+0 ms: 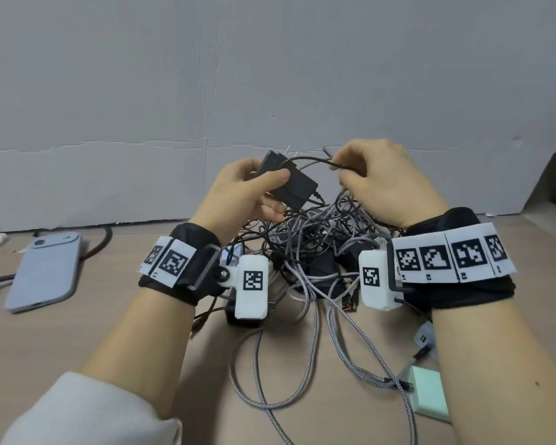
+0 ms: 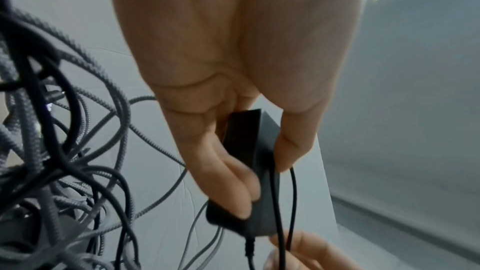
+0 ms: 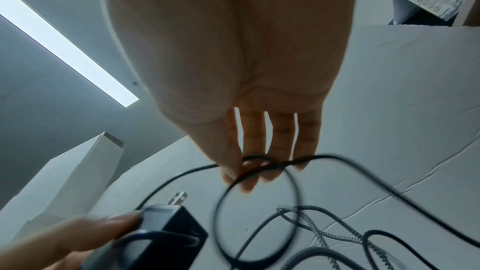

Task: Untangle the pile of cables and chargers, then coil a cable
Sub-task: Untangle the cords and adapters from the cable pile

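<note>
My left hand (image 1: 254, 184) grips a black charger brick (image 1: 289, 184) lifted above the pile, its two metal prongs pointing at the wall. In the left wrist view my thumb and fingers (image 2: 233, 182) clamp the charger brick (image 2: 249, 151) from both sides. My right hand (image 1: 366, 178) pinches the brick's thin black cable (image 1: 321, 162), which arcs over the brick. In the right wrist view that black cable (image 3: 259, 174) loops around my fingertips (image 3: 246, 180). The tangled pile of black and grey braided cables (image 1: 318, 245) lies on the table beneath both hands.
A light-blue flat device (image 1: 45, 271) lies at the left on the wooden table (image 1: 142, 332). A mint-green charger (image 1: 429, 393) sits near my right forearm. A grey board wall (image 1: 270, 75) stands close behind the pile. Braided cable loops (image 1: 270, 374) trail toward me.
</note>
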Demonstrator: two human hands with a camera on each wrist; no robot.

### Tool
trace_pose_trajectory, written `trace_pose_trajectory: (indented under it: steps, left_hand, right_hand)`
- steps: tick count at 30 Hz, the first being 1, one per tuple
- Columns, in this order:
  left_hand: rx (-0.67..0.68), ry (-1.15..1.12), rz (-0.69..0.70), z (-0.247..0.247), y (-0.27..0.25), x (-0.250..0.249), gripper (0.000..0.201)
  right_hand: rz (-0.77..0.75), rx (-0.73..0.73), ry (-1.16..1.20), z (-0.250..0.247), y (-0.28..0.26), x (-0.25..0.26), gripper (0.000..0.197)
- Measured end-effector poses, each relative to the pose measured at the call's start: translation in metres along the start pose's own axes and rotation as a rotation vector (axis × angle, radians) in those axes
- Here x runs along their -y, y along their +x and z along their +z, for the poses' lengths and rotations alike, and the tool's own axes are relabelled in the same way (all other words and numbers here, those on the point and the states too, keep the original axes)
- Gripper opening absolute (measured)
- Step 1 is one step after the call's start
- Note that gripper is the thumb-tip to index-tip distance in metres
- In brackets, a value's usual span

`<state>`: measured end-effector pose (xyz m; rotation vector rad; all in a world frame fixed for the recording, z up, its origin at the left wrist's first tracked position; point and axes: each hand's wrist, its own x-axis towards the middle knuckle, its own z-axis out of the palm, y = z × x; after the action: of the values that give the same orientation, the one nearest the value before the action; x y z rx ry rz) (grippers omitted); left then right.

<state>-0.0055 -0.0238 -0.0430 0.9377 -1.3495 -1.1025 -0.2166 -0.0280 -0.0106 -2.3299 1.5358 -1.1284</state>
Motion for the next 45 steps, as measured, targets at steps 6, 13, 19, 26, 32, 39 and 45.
trace_pose_trajectory:
  steps: [6,13,19,26,32,39,45]
  left_hand:
    - [0.232,-0.087,-0.085,-0.008,-0.007,-0.001,0.034]
    - [0.363,-0.155,-0.073,-0.008,-0.01,-0.006,0.021]
    - [0.356,-0.219,-0.089,-0.01,-0.011,-0.006,0.022]
    - [0.342,-0.235,-0.105,-0.009,-0.012,-0.007,0.024]
    - [0.325,-0.396,-0.1,-0.005,-0.011,-0.013,0.038]
    - [0.172,-0.617,-0.018,0.004,-0.006,-0.014,0.04]
    - [-0.118,-0.402,0.03,0.018,-0.001,-0.006,0.02]
  right_hand:
    - [-0.01,-0.187,0.056,-0.006,0.001,-0.002,0.013]
    - [0.0,-0.16,0.11,0.004,0.002,-0.002,0.012]
    - [-0.008,-0.141,0.13,0.008,0.002,-0.001,0.014]
    - [-0.011,-0.147,0.131,0.011,0.002,-0.001,0.012]
    - [-0.055,0.074,-0.024,0.018,-0.003,0.008,0.022]
    - [0.041,0.326,-0.089,0.032,-0.012,0.03,0.029]
    - [0.037,0.471,-0.29,0.043,-0.017,0.039,0.034]
